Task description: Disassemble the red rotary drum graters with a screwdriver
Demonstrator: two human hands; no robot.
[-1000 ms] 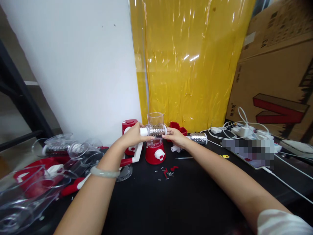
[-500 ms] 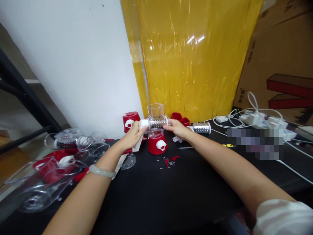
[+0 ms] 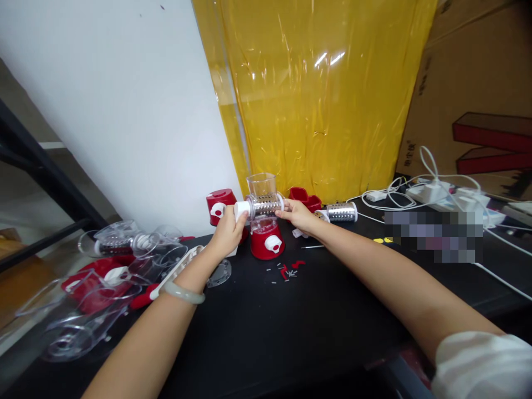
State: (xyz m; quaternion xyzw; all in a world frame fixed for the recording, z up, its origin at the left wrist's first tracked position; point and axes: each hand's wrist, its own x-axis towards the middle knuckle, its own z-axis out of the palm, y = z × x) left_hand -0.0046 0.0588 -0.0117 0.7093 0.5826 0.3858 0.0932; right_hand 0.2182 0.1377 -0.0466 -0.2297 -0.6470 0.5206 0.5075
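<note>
A metal grater drum (image 3: 266, 205) with white plastic ends lies level between my two hands. My left hand (image 3: 226, 230) is closed around its white hub. The fingers of my right hand (image 3: 299, 216) pinch the white rim at the drum's other end. Just below stands a red base (image 3: 261, 247) with a white knob (image 3: 273, 244) on its front. A clear hopper (image 3: 261, 182) rises behind and above the drum. I cannot tell whether the drum sits inside the clear housing or in front of it.
Small metal pins (image 3: 292, 273) and red pieces (image 3: 298, 264) lie before the base. Another drum (image 3: 342, 212) and a screwdriver (image 3: 311, 246) are at right, near white cables (image 3: 394, 200). Clear plastic parts (image 3: 78, 332) crowd the left. A second red base (image 3: 220, 200) stands behind my left hand.
The view has shifted slightly. My left forearm has moved a little to the right, and the hub end of the drum now points more toward me. Both hands keep their hold.
</note>
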